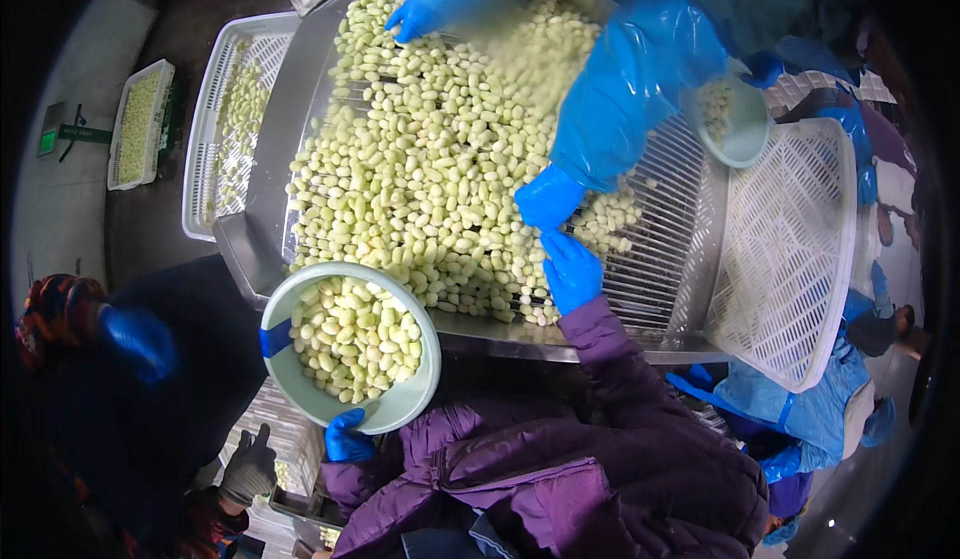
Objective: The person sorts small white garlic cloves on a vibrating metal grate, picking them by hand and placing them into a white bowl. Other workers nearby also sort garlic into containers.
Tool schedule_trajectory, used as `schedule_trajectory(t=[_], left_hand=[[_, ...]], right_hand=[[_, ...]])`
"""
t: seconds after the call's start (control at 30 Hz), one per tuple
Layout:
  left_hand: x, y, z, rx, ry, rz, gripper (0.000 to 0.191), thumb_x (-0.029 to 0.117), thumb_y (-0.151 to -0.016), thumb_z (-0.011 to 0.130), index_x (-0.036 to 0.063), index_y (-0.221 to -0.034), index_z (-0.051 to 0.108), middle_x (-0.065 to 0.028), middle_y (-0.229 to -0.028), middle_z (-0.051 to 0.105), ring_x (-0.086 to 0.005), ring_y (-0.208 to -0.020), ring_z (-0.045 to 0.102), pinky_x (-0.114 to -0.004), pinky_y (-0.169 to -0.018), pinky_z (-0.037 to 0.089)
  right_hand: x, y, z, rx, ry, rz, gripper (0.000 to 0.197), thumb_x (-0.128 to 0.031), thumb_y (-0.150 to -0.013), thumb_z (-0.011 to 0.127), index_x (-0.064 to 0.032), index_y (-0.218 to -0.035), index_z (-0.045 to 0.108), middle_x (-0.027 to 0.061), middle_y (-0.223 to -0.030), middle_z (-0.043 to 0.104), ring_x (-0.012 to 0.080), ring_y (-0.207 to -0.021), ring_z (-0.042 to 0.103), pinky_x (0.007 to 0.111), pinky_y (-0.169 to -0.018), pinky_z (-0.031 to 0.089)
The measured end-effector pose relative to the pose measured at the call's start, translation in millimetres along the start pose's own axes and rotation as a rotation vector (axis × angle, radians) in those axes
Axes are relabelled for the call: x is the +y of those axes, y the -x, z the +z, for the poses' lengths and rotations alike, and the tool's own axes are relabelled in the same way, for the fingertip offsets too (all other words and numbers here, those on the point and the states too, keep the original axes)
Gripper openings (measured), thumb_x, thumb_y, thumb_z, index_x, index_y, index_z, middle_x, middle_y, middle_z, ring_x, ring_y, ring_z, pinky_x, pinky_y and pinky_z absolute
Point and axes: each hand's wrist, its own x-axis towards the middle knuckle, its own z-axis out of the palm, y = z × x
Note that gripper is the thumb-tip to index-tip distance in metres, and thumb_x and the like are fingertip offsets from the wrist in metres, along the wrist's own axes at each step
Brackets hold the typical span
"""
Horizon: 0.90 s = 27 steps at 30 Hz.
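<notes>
My left hand [349,437], in a blue glove, grips the near rim of a pale green plastic basin [281,386]. Pale green oval fruits [356,337] fill much of the basin, and blue tape wraps its left rim. On the slatted metal sorting table [660,259], my blue-gloved right hand [574,272] touches the right edge of a broad layer of similar fruits [420,184]. Its palm is hidden, so I cannot see whether it holds a fruit. Just beyond my fingertips is a co-worker's blue-gloved hand [551,197], reaching from the far side.
A white perforated crate [787,251] stands right of the table; another, holding fruits [199,176], stands left. A second basin [739,146] sits at the far right corner. Another co-worker's gloved hand [412,20] works at the far side. More people stand left and right.
</notes>
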Motion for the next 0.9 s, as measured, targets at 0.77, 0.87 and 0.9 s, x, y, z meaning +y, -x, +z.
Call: schedule_trajectory(t=[0.77,0.87,0.9], left_hand=[[4,-3,6,-0.036,-0.03,0.088,0.081,0.006,-0.071,0.061,0.0072,-0.147,0.032,-0.0177,-0.141,0.046,-0.0382,-0.128,0.047,-0.055,-0.109,0.039],[4,-3,7,-0.039,-0.034,0.095,0.081,0.006,-0.071,0.06,0.0086,-0.147,0.032,-0.0171,-0.141,0.045,-0.038,-0.129,0.047,-0.055,-0.109,0.038],[2,-5,6,-0.041,-0.032,0.103,0.081,0.006,-0.071,0.06,0.0091,-0.148,0.032,-0.0169,-0.142,0.045,-0.0379,-0.129,0.046,-0.055,-0.109,0.038]], right_hand=[[-32,-12,34,-0.258,-0.118,-0.169,0.046,-0.017,-0.084,0.064,-0.0187,-0.13,0.059,0.0012,-0.098,0.067,0.0213,-0.068,0.064,0.034,-0.055,0.051],[-40,-30,70,-0.192,0.065,-0.338,0.04,-0.014,-0.086,0.062,-0.0178,-0.126,0.06,0.0046,-0.09,0.066,0.0234,-0.069,0.065,0.036,-0.058,0.052],[-40,-35,75,-0.27,0.191,-0.368,0.039,-0.014,-0.086,0.062,-0.0177,-0.125,0.06,0.0059,-0.088,0.066,0.0241,-0.07,0.066,0.037,-0.058,0.053]])
